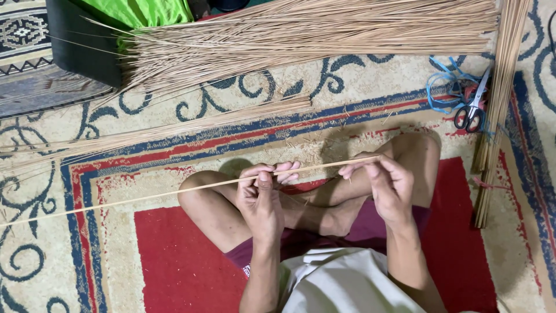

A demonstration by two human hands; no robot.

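Crosswise above the lap, one long thin tan palm-leaf rib [174,194] is pinched by the left hand [260,200] and right hand [389,185], both grips closed on it. Steady fingertip pressure should keep it from snapping, away from the heaped ribs [301,32].

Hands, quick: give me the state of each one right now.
Left hand: closed, pinching the long thin tan palm-rib stick between thumb and fingers.
Right hand: closed, fingertips gripping the same stick near its right end.
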